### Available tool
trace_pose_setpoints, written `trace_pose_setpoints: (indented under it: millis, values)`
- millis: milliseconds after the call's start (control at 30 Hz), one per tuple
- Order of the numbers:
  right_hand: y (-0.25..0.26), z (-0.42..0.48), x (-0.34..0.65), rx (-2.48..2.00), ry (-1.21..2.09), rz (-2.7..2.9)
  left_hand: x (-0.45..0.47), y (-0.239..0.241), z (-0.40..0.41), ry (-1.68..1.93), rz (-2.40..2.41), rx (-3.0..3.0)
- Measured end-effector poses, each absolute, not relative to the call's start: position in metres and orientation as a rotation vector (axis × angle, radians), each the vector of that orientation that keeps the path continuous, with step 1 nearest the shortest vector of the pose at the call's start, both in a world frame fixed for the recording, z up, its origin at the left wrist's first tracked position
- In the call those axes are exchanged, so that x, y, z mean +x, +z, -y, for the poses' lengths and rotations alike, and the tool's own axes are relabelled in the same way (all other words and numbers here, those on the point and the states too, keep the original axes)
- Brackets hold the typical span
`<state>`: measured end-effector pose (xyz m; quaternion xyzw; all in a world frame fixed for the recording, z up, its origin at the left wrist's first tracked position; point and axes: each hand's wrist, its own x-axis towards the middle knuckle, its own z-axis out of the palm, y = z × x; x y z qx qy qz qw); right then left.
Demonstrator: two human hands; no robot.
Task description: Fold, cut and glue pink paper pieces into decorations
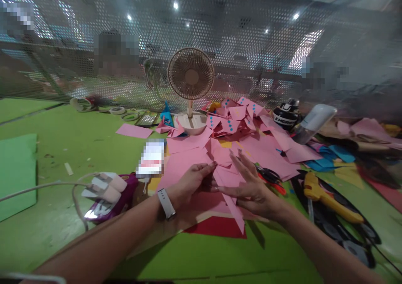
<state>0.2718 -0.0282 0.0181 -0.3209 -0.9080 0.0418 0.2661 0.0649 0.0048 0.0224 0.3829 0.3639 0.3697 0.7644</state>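
Note:
A folded pink paper piece (230,204), narrowing to a point toward me, lies between my two hands. My left hand (197,177), with a pale watch band on its wrist, is closed, thumb and forefinger pinching the paper's left edge. My right hand (251,185) has its fingers spread over the right side of the same piece, palm turned inward. Under both hands lie pink sheets (185,162), with a red sheet (213,227) at the near edge. Scissors with red and black handles (271,177) rest just beyond my right hand.
A small fan (191,74) stands at the back beside a heap of folded pink papers (232,118). A yellow glue gun (333,198) lies at right, near a clear bottle (317,120). At left are a phone (151,158), a corded plug adapter (105,187) and a green sheet (19,175).

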Motion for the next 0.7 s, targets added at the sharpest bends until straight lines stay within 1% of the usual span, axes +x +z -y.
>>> trace_pose_setpoints:
  millis: [267,533,700]
  values:
    - [0.0161,0.0295,0.2679,-0.819,0.223,2.448,0.0654,0.0221,-0.002,0.787,-0.817,0.811]
    - [0.0155,0.0274,0.2693,-0.842,0.375,2.263,0.0653,0.0231,-0.0011,0.753,-0.805,0.843]
    - [0.0125,0.0287,0.2659,-0.961,0.487,2.143,0.0689,0.0203,0.0033,0.807,-0.746,0.834]
